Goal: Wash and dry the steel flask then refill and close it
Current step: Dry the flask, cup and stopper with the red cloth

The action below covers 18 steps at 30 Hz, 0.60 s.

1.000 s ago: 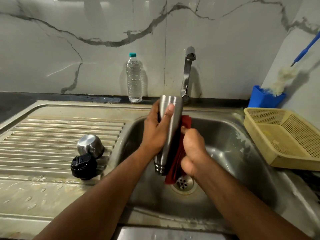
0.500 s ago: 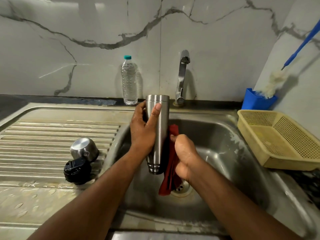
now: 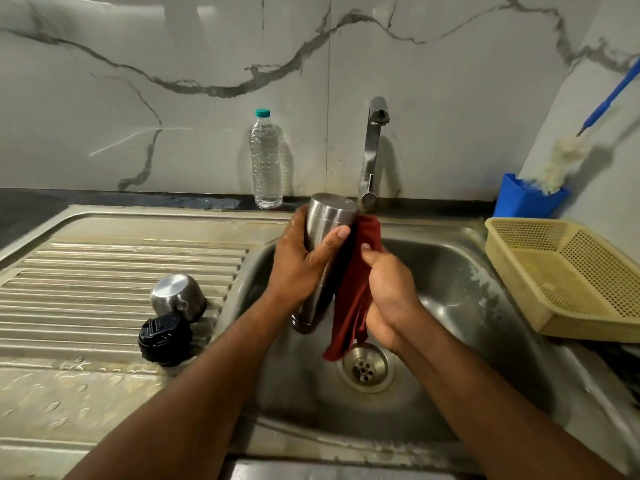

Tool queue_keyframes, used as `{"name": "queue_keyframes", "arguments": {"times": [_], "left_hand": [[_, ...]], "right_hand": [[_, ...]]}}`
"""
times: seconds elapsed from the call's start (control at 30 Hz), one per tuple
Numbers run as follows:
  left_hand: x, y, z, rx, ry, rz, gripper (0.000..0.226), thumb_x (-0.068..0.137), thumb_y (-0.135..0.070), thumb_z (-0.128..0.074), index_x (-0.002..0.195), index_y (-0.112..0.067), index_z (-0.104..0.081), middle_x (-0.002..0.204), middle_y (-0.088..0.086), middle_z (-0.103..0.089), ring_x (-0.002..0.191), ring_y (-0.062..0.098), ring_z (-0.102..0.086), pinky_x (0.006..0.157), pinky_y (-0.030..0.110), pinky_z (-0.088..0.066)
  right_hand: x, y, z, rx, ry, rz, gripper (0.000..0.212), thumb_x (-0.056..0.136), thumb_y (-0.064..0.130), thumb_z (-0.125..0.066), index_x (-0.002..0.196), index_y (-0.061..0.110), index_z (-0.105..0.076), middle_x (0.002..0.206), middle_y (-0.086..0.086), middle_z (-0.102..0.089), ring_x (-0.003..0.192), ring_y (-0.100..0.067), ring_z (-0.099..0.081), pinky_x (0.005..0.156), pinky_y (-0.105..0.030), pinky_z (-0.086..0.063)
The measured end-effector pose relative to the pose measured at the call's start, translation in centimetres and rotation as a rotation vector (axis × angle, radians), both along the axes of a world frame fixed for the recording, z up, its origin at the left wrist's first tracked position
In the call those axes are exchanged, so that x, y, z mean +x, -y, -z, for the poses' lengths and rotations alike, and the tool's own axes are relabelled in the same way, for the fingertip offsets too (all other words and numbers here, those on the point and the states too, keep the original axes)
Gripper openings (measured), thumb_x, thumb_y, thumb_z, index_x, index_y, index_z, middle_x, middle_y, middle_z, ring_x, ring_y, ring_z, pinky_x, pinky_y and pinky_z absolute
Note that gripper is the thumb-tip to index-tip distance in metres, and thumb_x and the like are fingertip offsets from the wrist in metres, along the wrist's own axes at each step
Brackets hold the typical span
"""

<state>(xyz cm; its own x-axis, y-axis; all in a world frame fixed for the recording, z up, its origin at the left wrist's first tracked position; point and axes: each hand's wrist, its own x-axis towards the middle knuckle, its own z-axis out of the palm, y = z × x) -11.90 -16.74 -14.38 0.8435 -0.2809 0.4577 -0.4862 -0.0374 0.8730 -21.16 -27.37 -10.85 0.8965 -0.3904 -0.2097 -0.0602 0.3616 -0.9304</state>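
A: Flask (image 3: 325, 237) is what I'm watching. Steel body, held over the sink basin (image 3: 460, 289), upside down w/ its flat base up near the tap (image 3: 372, 150) and its neck end pointing down toward the drain (image 3: 363, 367).

B: Who's got it?

A: From my feed, left hand (image 3: 298, 268) is wrapped round the upper body, thumb lying across the front, fingers curled behind. Right hand (image 3: 388, 296) grips a red cloth (image 3: 353, 292) and presses it vs the flask's right side. Cloth runs from just under the base down past the neck end, its tail hanging above the drain.

B: Both hands clamped, then?

A: Yes: left clamped on the flask, right closed on the cloth.

B: Lid parts?

A: Steel cup (image 3: 178, 297) sits inverted on the ribbed drainboard (image 3: 104, 278), left of the basin. Black cap (image 3: 165, 339) lies just in front of it; they look to be touching. Water drops on the flat part nearer me.

B: Anything else nearby?

A: Plastic water bottle (image 3: 266, 161) w/ teal cap stands upright at the back by the marble wall, left of the tap. Yellow basket (image 3: 568, 275) on the desk right of the basin. Behind it a blue holder (image 3: 526, 199) w/ a blue-handled brush (image 3: 568, 157) leaning in it.
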Motion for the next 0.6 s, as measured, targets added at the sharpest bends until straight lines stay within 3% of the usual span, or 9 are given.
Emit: {"name": "queue_keyframes", "arguments": {"times": [0.13, 0.23, 0.33, 0.4, 0.5, 0.53, 0.6], "left_hand": [[0.3, -0.5, 0.1, 0.148, 0.062, 0.115, 0.065, 0.089, -0.041, -0.079, 0.144, -0.024, -0.050, 0.122, -0.009, -0.070, 0.108, 0.004, -0.070, 0.086, 0.019, -0.056], [0.3, -0.2, 0.3, 0.194, 0.097, 0.121, 0.063, 0.090, -0.039, -0.080, 0.144, -0.023, -0.050, 0.121, -0.009, -0.070, 0.107, 0.003, -0.069, 0.087, 0.018, -0.055], [0.4, -0.1, 0.4, 0.161, 0.124, 0.121, 0.065, 0.088, -0.044, -0.079, 0.143, -0.019, -0.053, 0.125, -0.010, -0.071, 0.117, 0.003, -0.067, 0.100, 0.022, -0.052], [0.4, -0.4, 0.4, 0.158, 0.129, 0.138, 0.069, 0.087, -0.048, -0.080, 0.144, -0.021, -0.053, 0.127, -0.009, -0.071, 0.119, 0.004, -0.067, 0.104, 0.026, -0.052], [0.1, -0.1, 0.2, 0.316, 0.186, 0.125, 0.078, 0.085, -0.053, -0.080, 0.149, -0.024, -0.048, 0.128, -0.009, -0.069, 0.113, 0.002, -0.067, 0.097, 0.019, -0.054], [-0.1, 0.2, 0.2, 0.352, 0.199, 0.123, 0.078, 0.085, -0.053, -0.080, 0.150, -0.024, -0.047, 0.128, -0.009, -0.069, 0.112, 0.001, -0.067, 0.095, 0.017, -0.054], [-0.4, 0.6, 0.2, 0.311, 0.190, 0.122, 0.071, 0.087, -0.046, -0.081, 0.147, -0.023, -0.051, 0.126, -0.011, -0.070, 0.114, -0.001, -0.066, 0.097, 0.016, -0.052]], "right_hand": [[0.5, 1.6, -0.5, -0.097, 0.069, 0.092, 0.024, 0.109, 0.029, -0.047, 0.110, 0.023, -0.071, 0.107, -0.003, -0.077, 0.106, -0.022, -0.071, 0.105, -0.047, -0.052], [0.1, 2.7, -0.6, -0.564, 0.235, 0.005, 0.033, 0.107, 0.032, -0.044, 0.132, 0.032, -0.065, 0.128, 0.004, -0.071, 0.122, -0.010, -0.064, 0.108, -0.037, -0.048], [-0.4, 3.0, 0.1, -1.045, 0.312, -0.134, 0.061, 0.095, 0.026, -0.043, 0.156, 0.028, -0.044, 0.162, 0.004, -0.043, 0.152, -0.009, -0.032, 0.126, -0.038, -0.028], [-0.2, 3.6, 0.5, -1.062, 0.345, -0.150, 0.062, 0.094, 0.023, -0.044, 0.157, 0.026, -0.043, 0.161, 0.002, -0.045, 0.151, -0.014, -0.036, 0.125, -0.039, -0.032], [0.1, 4.3, 0.1, -0.916, 0.271, -0.115, 0.054, 0.102, 0.019, -0.046, 0.155, 0.029, -0.044, 0.150, 0.000, -0.056, 0.136, -0.012, -0.053, 0.107, -0.015, -0.045], [0.1, 4.5, 0.0, -0.892, 0.253, -0.117, 0.054, 0.103, 0.020, -0.045, 0.156, 0.030, -0.043, 0.149, 0.000, -0.056, 0.136, -0.013, -0.054, 0.107, -0.018, -0.047], [-0.1, 4.3, 0.1, -0.962, 0.281, -0.143, 0.059, 0.099, 0.022, -0.044, 0.158, 0.031, -0.039, 0.160, 0.001, -0.045, 0.148, -0.016, -0.042, 0.121, -0.038, -0.039]]}}
